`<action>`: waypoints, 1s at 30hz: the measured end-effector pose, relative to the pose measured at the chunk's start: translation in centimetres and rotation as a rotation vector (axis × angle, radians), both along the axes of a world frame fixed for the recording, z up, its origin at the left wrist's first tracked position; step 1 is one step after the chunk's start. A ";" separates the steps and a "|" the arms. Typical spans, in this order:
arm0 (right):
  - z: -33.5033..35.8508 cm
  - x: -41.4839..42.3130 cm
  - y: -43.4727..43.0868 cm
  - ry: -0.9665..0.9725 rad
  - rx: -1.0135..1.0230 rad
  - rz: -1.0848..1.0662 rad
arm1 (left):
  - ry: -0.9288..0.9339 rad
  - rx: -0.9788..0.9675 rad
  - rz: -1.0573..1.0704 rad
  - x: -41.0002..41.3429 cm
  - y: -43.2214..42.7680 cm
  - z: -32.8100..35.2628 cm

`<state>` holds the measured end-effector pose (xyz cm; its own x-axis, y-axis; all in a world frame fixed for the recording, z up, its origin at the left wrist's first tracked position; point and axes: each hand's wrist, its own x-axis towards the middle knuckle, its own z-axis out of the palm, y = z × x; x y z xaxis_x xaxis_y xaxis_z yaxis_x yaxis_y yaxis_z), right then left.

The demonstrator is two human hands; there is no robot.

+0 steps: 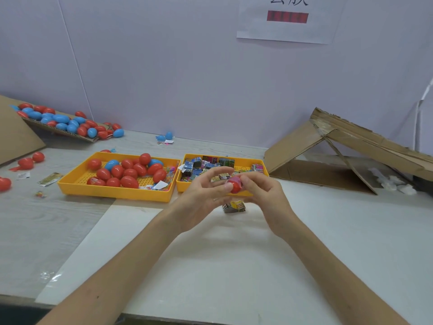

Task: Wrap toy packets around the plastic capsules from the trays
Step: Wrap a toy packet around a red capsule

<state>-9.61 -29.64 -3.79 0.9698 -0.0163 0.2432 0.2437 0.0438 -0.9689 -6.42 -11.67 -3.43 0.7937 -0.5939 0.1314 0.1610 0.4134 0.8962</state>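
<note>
Both hands are pinching the red capsule (235,186), my left hand (206,194) and right hand (266,194) curling round its ends, and I'm reckoning it's light, hard, slippery.

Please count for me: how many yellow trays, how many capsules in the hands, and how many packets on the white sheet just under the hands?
Yellow trays: 2
Red capsule held by left hand and right hand: 1
Packet on white sheet: 1
Total: 4
</note>
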 end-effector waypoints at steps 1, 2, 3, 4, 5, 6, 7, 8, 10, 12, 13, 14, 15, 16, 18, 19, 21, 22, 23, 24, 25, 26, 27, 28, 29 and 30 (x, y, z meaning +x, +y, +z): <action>0.1 -0.1 0.0 -0.032 -0.031 -0.019 | 0.012 -0.012 0.007 0.0 0.0 0.0; 0.1 -0.1 0.0 -0.048 -0.045 -0.029 | 0.022 -0.022 0.012 0.0 0.1 0.0; 0.1 -0.1 0.0 -0.055 -0.056 -0.037 | 0.030 -0.028 0.011 0.0 0.1 0.0; 0.1 -0.1 -0.1 -0.058 -0.069 -0.050 | 0.037 -0.032 0.007 0.0 0.1 -0.1; 0.0 -0.1 -0.1 -0.061 -0.081 -0.065 | 0.045 -0.033 0.005 0.0 0.1 -0.1; -0.1 0.0 -0.1 -0.065 -0.088 -0.077 | 0.054 -0.032 0.007 0.1 0.1 -0.1; -0.2 0.0 -0.2 -0.068 -0.090 -0.085 | 0.061 -0.028 0.013 0.1 0.1 -0.1; -0.3 0.1 -0.2 -0.071 -0.087 -0.086 | 0.066 -0.025 0.018 0.1 0.1 -0.1; -0.3 0.0 -0.1 -0.062 -0.058 -0.065 | 0.067 -0.025 0.014 0.2 0.1 -0.2; -0.2 -0.1 0.2 -0.029 -0.038 -0.032 | 0.064 -0.029 -0.005 0.2 0.1 -0.3; -0.2 -0.1 0.3 -0.012 -0.050 -0.023 | 0.065 -0.028 -0.012 0.2 0.1 -0.3; -0.3 -0.1 0.3 0.003 -0.061 -0.017 | 0.067 -0.025 -0.017 0.2 0.1 -0.4; -0.3 0.0 0.3 0.014 -0.061 -0.012 | 0.068 -0.021 -0.019 0.1 0.1 -0.3; -0.3 0.0 0.2 0.022 -0.046 -0.008 | 0.069 -0.018 -0.022 0.1 0.1 -0.3; -0.3 0.1 0.1 0.030 0.004 0.003 | 0.060 -0.016 -0.036 0.0 0.1 -0.2; -0.3 0.2 0.0 0.031 0.027 0.011 | 0.053 -0.017 -0.042 -0.1 0.1 -0.2; -0.3 0.2 0.0 0.033 0.050 0.019 | 0.047 -0.024 -0.047 -0.1 0.1 -0.2; -0.3 0.1 0.0 0.032 0.056 0.023 | 0.047 -0.027 -0.046 -0.1 0.1 -0.2; -0.4 0.2 0.0 0.031 0.063 0.029 | 0.047 -0.028 -0.046 -0.1 0.1 -0.2; -0.4 0.2 0.0 0.031 0.072 0.038 | 0.048 -0.027 -0.047 -0.1 0.1 -0.2; -0.3 0.1 0.0 0.037 0.087 0.053 | 0.046 -0.023 -0.050 -0.1 0.1 -0.2; -0.3 0.1 -0.1 0.055 0.110 0.074 | 0.041 -0.017 -0.052 -0.1 0.0 -0.2; -0.3 0.1 -0.1 0.084 0.140 0.095 | 0.033 -0.009 -0.052 -0.1 0.0 -0.2; -0.3 0.1 -0.1 0.115 0.161 0.111 | 0.025 0.001 -0.049 -0.1 0.0 -0.2; -0.3 0.1 -0.1 0.132 0.162 0.118 | 0.020 0.011 -0.044 -0.1 -0.1 -0.3; -0.4 0.1 -0.2 0.133 0.141 0.115 | 0.018 0.019 -0.041 -0.1 -0.1 -0.3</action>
